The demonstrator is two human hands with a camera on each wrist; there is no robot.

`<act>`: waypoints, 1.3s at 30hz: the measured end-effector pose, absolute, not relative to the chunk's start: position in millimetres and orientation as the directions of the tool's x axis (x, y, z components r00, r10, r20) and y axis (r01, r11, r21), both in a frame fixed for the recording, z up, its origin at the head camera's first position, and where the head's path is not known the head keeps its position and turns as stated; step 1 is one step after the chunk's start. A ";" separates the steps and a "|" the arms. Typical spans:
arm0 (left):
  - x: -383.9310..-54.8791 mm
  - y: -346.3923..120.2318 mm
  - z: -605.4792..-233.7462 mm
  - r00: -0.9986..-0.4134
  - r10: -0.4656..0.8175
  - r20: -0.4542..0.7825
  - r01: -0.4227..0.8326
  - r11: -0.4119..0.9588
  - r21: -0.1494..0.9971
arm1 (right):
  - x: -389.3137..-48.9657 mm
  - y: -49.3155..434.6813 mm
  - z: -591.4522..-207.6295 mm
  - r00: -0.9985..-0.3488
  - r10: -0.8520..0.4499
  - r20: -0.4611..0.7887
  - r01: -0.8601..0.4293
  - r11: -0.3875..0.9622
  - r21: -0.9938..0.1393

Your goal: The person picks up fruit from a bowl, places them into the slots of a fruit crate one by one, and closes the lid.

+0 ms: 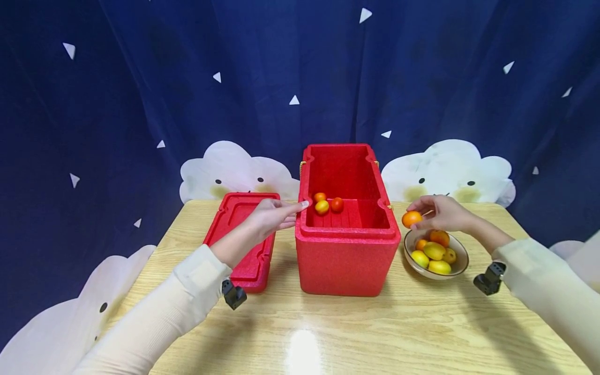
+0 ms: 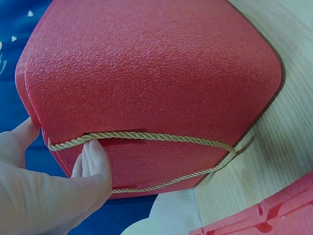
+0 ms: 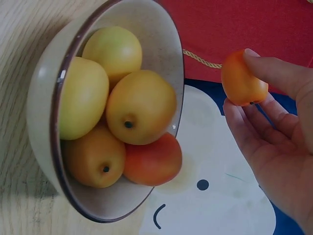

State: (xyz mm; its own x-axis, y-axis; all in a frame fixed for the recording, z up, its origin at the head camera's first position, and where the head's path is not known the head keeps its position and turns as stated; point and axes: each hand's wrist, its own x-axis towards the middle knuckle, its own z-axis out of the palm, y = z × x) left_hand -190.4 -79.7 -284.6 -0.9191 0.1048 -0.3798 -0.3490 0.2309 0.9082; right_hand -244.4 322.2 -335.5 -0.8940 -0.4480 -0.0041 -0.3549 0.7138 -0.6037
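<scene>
My right hand [image 1: 442, 212] pinches an orange-coloured fruit [image 3: 240, 78] between thumb and fingertips, just above the far left rim of the bowl [image 1: 461, 265]. Several yellow and orange fruits [image 3: 142, 107] lie in that bowl. At the middle of the table stands an open red box [image 1: 347, 265], with three fruits [image 1: 322, 207] on its floor: one orange, one yellow, one red. My left hand [image 1: 276, 214] grips the box's left rim, thumb on top and fingers against the outer wall. In the left wrist view its fingertips are beside a gold rope handle [image 2: 171, 138].
The red lid [image 1: 239, 265] lies flat on the wooden table [image 1: 347, 333], left of the box. A dark blue curtain [image 1: 253, 62] with white triangles and clouds hangs behind the table. A second rope handle [image 3: 201, 59] hangs on the box's right side.
</scene>
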 end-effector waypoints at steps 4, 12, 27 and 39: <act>-191.0 -79.6 -284.9 -0.920 0.106 -0.376 -0.346 0.226 0.911 | -245.1 319.9 -330.5 -0.893 -0.449 -0.004 -0.358 0.717 -0.598; -190.4 -77.6 -284.9 -0.921 0.095 -0.377 -0.348 0.235 0.908 | -245.7 316.5 -319.2 -0.884 -0.467 0.034 -0.387 0.689 -0.612; -190.4 -75.1 -284.8 -0.924 0.069 -0.376 -0.352 0.229 0.908 | -253.1 300.9 -285.0 -0.901 -0.434 0.014 -0.360 0.727 -0.585; -192.2 -76.4 -285.9 -0.918 0.071 -0.389 -0.368 0.208 0.906 | -259.7 287.0 -248.3 -0.903 -0.425 0.060 -0.391 0.757 -0.523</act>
